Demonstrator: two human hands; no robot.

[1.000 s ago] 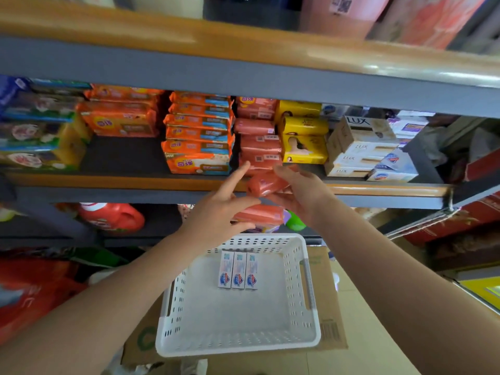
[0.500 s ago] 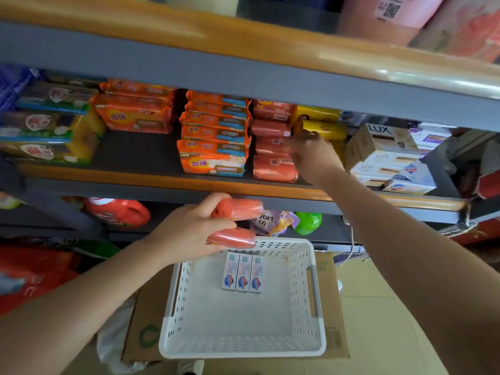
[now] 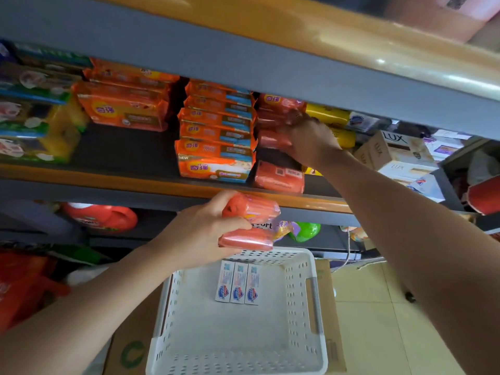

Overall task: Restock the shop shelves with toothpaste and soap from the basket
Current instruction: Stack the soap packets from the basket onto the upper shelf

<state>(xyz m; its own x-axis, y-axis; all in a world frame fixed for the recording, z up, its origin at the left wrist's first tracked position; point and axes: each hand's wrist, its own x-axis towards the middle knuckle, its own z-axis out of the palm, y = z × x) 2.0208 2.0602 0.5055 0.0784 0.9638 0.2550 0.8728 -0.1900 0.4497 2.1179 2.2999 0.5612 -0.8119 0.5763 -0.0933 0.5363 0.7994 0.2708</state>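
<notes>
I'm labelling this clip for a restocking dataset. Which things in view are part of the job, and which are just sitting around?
Part of the job:
- two red soap bars held in the left hand
- right hand at the red soap stack
- three toothpaste boxes
- white basket

Just sitting around:
- orange packs
- LUX boxes
- red detergent jug
- cardboard under the basket

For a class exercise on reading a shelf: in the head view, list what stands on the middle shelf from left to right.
Yellow and green packs → low orange soap stack → tall orange soap stack → red soap bars → right hand → LUX boxes.
</notes>
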